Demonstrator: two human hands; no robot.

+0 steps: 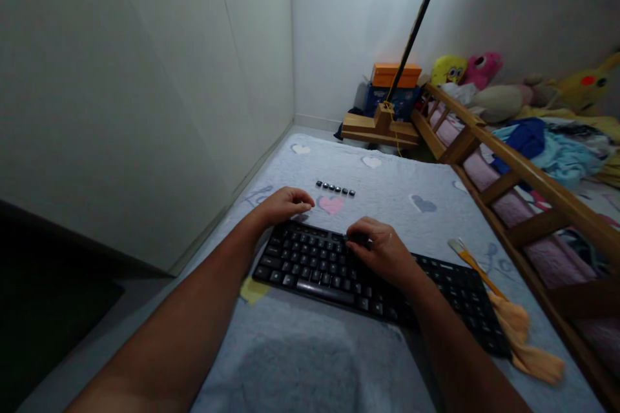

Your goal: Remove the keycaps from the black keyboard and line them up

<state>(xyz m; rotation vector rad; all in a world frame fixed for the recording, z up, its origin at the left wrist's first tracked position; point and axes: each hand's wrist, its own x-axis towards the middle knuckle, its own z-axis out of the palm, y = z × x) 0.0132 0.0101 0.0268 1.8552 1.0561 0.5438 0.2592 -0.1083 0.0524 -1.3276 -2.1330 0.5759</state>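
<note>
One full-size keyboard of black plastic (pixel 339 271), laid flat and slightly askew on a pale blue-grey bedspread patterned with hearts (pixel 300 355). Its middle is partly covered by the right hand (pixel 380 245), held with fingers bent and thumb drawn towards them; whether anything is gripped cannot be told. Just beyond the keyboard's far left edge is held the left hand (pixel 289 202), fingers loosely curled, thumb near the forefinger; its contents, if any, cannot be made out. Set out beyond the keyboard: one row of six small dark keycaps (pixel 338 189), well apart from it. A flat yellow piece (pixel 254 290) is seen at the keyboard's near left corner. To the keyboard's right are placed one yellow-handled brush with pale bristles (pixel 477 266) and one crumpled light-orange cloth (pixel 526 342). Farther right of the keyboard, a brown wooden bed rail (pixel 547 171); well beyond it, a wooden-based stand (pixel 380 127) with a dark pole.
</note>
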